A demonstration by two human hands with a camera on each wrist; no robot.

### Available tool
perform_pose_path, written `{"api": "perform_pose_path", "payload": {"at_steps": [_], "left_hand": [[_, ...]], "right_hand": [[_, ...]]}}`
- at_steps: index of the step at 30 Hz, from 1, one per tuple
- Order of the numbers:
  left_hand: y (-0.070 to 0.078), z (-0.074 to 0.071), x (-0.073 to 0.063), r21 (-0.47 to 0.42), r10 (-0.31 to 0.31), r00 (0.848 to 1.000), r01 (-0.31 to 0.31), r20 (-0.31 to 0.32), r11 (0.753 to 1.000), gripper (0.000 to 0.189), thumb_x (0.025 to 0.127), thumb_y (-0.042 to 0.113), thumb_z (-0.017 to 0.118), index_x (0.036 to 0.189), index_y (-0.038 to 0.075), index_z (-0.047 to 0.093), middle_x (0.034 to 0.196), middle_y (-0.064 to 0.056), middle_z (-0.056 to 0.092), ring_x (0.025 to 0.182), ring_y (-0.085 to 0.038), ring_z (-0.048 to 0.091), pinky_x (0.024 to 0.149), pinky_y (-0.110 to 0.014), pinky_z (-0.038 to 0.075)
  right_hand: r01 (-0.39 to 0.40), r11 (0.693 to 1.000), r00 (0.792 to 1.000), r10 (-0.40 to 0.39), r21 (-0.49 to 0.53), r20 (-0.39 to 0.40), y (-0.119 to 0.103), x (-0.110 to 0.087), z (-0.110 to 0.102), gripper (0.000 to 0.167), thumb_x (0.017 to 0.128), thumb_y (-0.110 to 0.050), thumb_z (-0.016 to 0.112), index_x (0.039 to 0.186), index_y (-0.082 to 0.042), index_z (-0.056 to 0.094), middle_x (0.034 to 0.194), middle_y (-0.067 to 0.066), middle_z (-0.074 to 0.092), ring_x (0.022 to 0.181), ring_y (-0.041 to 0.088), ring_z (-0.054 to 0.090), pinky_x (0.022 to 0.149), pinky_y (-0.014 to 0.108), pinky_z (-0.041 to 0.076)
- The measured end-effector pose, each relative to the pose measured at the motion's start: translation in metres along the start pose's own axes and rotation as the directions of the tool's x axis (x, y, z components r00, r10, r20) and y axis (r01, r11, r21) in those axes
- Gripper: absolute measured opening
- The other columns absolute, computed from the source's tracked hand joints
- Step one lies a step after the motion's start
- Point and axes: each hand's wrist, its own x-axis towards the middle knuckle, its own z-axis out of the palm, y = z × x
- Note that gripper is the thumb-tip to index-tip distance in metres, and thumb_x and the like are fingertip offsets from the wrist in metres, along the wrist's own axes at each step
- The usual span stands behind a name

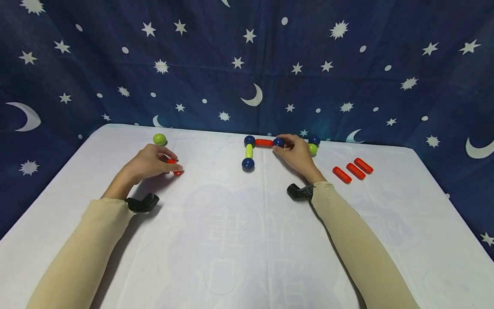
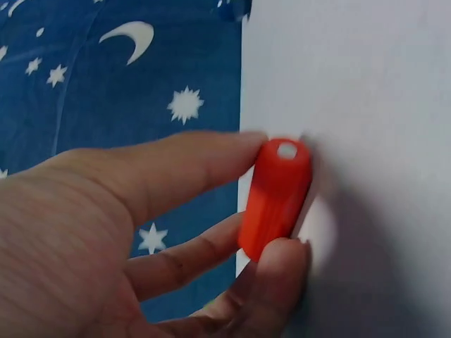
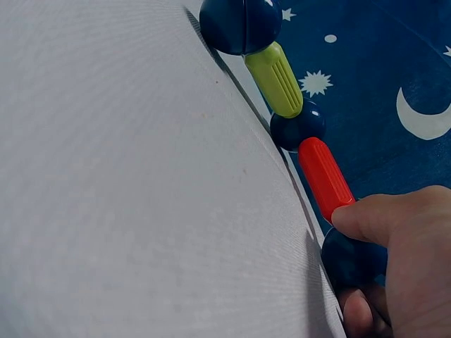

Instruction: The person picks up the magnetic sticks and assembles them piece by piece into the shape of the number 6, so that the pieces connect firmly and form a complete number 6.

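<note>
Fingers (image 2: 190, 167) of the left hand (image 1: 148, 163) pinch a loose rod (image 2: 278, 197) toward the left of the worktop (image 1: 216, 201); those of the right hand (image 1: 297, 155) are clamped on the blue ball (image 3: 347, 257) ending the joined rod (image 3: 324, 176); for a sound joint, keep ball and rod aligned.

Red stick (image 1: 177, 173) partly hidden behind left grip (image 1: 149, 164), head view.

Soft, fairly even light brightens the white cloth-covered worktop (image 1: 227, 214) in the head view, with diffuse grey shadows beside the beige-sleeved forearms (image 1: 73, 253). The left wrist view is softer (slightly blurred around the short red plastic bar (image 2: 275, 201)), its shadow broad and fuzzy. In the right wrist view, faint highlights touch the glossy dark-blue balls (image 3: 229, 28).
</note>
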Motion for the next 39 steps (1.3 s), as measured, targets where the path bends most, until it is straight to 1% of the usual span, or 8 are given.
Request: {"api": "perform_pose_path", "payload": {"at_steps": [4, 8, 13, 17, 22, 25, 32, 39], "left_hand": [[0.004, 0.008, 0.002, -0.010, 0.035, 0.999, -0.036, -0.023, 0.999, 0.050, 0.086, 0.023, 0.082, 0.124, -0.004, 0.065, 0.097, -0.013, 0.070, 0.091, -0.028, 0.056, 0.077, -0.038, 0.041], [0.006, 0.014, 0.003, -0.007, 0.067, 0.997, -0.067, -0.039, 0.998, 0.047, 0.085, 0.016, 0.082, 0.125, -0.003, 0.065, 0.098, -0.016, 0.070, 0.091, -0.029, 0.057, 0.076, -0.038, 0.042], [0.009, 0.017, 0.003, -0.012, 0.078, 0.995, -0.079, -0.057, 0.997, 0.044, 0.089, 0.013, 0.074, 0.129, 0.000, 0.064, 0.113, -0.023, 0.067, 0.100, -0.034, 0.058, 0.080, -0.039, 0.044], [0.017, 0.020, 0.002, -0.100, 0.088, 0.995, -0.092, -0.043, 0.991, 0.043, 0.092, 0.012, 0.070, 0.134, 0.004, 0.063, 0.125, -0.024, 0.062, 0.111, -0.035, 0.058, 0.088, -0.041, 0.047], [0.030, 0.030, 0.000, -0.223, 0.125, 0.992, -0.120, 0.010, 0.967, 0.041, 0.095, 0.007, 0.066, 0.135, 0.006, 0.063, 0.128, -0.021, 0.063, 0.110, -0.031, 0.061, 0.091, -0.040, 0.050], [0.038, 0.042, -0.001, -0.258, 0.164, 0.986, -0.152, 0.025, 0.954, 0.041, 0.094, 0.006, 0.066, 0.135, 0.006, 0.064, 0.125, -0.019, 0.065, 0.108, -0.029, 0.062, 0.090, -0.039, 0.050], [0.061, 0.080, -0.005, -0.290, 0.279, 0.960, -0.256, 0.040, 0.922, 0.039, 0.092, 0.009, 0.072, 0.131, 0.006, 0.068, 0.113, -0.012, 0.072, 0.104, -0.026, 0.065, 0.087, -0.035, 0.049], [0.085, 0.112, 0.001, -0.346, 0.342, 0.933, -0.286, 0.113, 0.894, 0.037, 0.093, 0.011, 0.074, 0.128, 0.004, 0.069, 0.104, -0.008, 0.073, 0.097, -0.021, 0.066, 0.081, -0.032, 0.050]], "right_hand": [[-0.005, 1.000, 1.000, 0.005, -0.003, 0.005, 0.000, 0.000, 0.000, 0.042, 0.093, -0.021, 0.075, 0.131, -0.007, 0.066, 0.103, 0.012, 0.056, 0.091, 0.024, 0.050, 0.079, 0.033, 0.042], [-0.015, 1.000, 1.000, 0.015, -0.012, 0.004, 0.000, -0.001, 0.000, 0.042, 0.093, -0.021, 0.075, 0.132, -0.007, 0.066, 0.104, 0.012, 0.056, 0.092, 0.024, 0.050, 0.079, 0.033, 0.043], [-0.021, 1.000, 1.000, 0.021, -0.012, 0.004, 0.000, -0.001, 0.001, 0.042, 0.093, -0.021, 0.075, 0.131, -0.008, 0.066, 0.104, 0.012, 0.056, 0.092, 0.025, 0.051, 0.080, 0.033, 0.043], [-0.016, 1.000, 1.000, 0.016, -0.017, 0.002, 0.000, -0.001, 0.000, 0.042, 0.093, -0.021, 0.074, 0.132, -0.007, 0.066, 0.104, 0.012, 0.056, 0.092, 0.024, 0.050, 0.080, 0.032, 0.043], [-0.011, 1.000, 1.000, 0.011, -0.017, 0.001, -0.001, -0.001, -0.002, 0.042, 0.093, -0.020, 0.074, 0.132, -0.007, 0.066, 0.105, 0.013, 0.057, 0.092, 0.024, 0.051, 0.080, 0.032, 0.043], [-0.014, 1.000, 1.000, 0.014, -0.014, 0.002, -0.001, -0.001, -0.002, 0.042, 0.093, -0.020, 0.074, 0.132, -0.007, 0.066, 0.106, 0.013, 0.057, 0.092, 0.025, 0.051, 0.080, 0.032, 0.043], [-0.009, 1.000, 1.000, 0.009, -0.006, 0.003, 0.001, -0.001, 0.000, 0.042, 0.093, -0.020, 0.075, 0.132, -0.007, 0.066, 0.106, 0.013, 0.058, 0.092, 0.025, 0.051, 0.080, 0.032, 0.043], [-0.011, 1.000, 1.000, 0.011, -0.015, 0.003, 0.000, -0.001, 0.000, 0.043, 0.093, -0.020, 0.074, 0.133, -0.007, 0.065, 0.106, 0.013, 0.057, 0.092, 0.024, 0.051, 0.079, 0.031, 0.043]]}}
